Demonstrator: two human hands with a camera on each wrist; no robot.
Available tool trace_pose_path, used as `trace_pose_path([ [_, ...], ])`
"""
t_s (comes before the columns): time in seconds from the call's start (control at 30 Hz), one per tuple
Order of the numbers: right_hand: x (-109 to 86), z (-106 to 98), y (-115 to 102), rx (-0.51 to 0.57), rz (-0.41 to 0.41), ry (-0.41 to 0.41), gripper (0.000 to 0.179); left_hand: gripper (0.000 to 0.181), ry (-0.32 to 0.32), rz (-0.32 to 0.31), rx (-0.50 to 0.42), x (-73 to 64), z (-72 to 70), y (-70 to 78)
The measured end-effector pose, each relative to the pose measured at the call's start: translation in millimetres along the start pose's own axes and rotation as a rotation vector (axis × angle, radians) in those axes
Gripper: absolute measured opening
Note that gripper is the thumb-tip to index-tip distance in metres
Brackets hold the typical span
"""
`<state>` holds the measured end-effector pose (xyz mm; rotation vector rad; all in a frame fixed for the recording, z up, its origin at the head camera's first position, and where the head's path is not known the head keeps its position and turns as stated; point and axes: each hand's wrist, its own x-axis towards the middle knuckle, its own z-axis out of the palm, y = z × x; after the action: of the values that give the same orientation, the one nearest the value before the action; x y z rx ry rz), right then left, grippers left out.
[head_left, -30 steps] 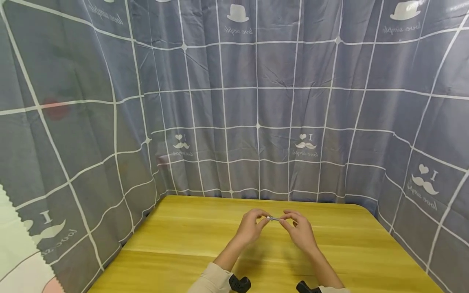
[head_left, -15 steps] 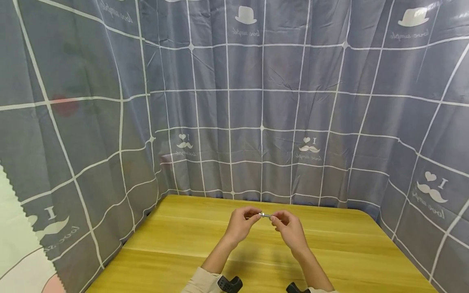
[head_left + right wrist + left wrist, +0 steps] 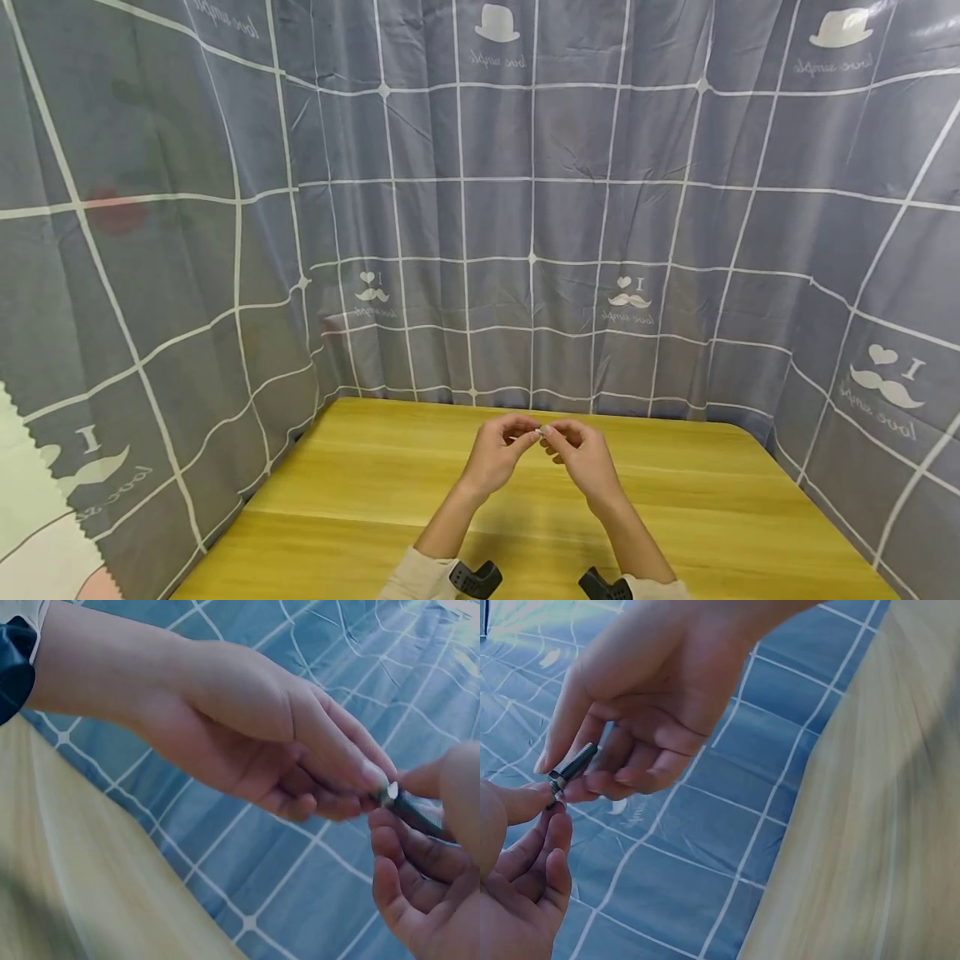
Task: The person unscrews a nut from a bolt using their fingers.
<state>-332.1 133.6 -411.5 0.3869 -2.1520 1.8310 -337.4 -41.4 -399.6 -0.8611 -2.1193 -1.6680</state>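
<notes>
Above the table, my two hands meet over a small metal bolt (image 3: 576,762). The left hand (image 3: 491,458) pinches its head end between thumb and fingertips. Fingertips of the right hand (image 3: 588,467) pinch it just beside that, at a bright nut-like collar (image 3: 391,795). The threaded shank points into the hollow of the right hand, as the left wrist view shows. In the head view the fingers hide nearly all of the bolt. Both hands' other fingers are loosely curled.
A yellow wood-grain table (image 3: 360,483) lies below the hands. Grey-blue curtains (image 3: 570,217) with white grid lines surround it at the back and sides. Black wrist devices (image 3: 476,579) sit at both sleeves.
The right hand has moved from the far end of the bolt's shank leftward to the left fingertips, covering the shank. The left hand keeps its pinch; both hands have shifted slightly left.
</notes>
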Motion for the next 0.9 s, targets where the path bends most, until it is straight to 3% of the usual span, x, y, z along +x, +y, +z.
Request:
trace_pose_path([
  [0.13,-0.1,0,-2,-0.045,-0.050,0.008,0.019,0.013,0.009,0.021,0.015,-3.4,-1.0,20.7],
  [0.27,-1.0,1,-5,-0.069,-0.096,0.024,0.013,0.012,0.032,0.011,0.014,-6.0,-4.5,25.8],
  [0.37,-1.6,0,-5,-0.081,-0.128,0.041,0.016,0.012,0.030,0.010,0.001,-5.8,-5.9,25.0],
  [0.57,-2.5,3,-3,-0.110,-0.075,0.046,0.026,0.010,0.021,0.030,-0.022,-4.2,-8.7,24.1],
  [0.8,-1.5,7,-2,-0.098,-0.073,0.042,0.016,0.010,0.019,0.047,-0.014,2.2,-6.2,-5.5],
  [0.9,-0.3,8,-1,-0.064,-0.079,0.008,0.013,0.010,0.000,0.044,-0.026,-0.9,-10.5,7.0],
])
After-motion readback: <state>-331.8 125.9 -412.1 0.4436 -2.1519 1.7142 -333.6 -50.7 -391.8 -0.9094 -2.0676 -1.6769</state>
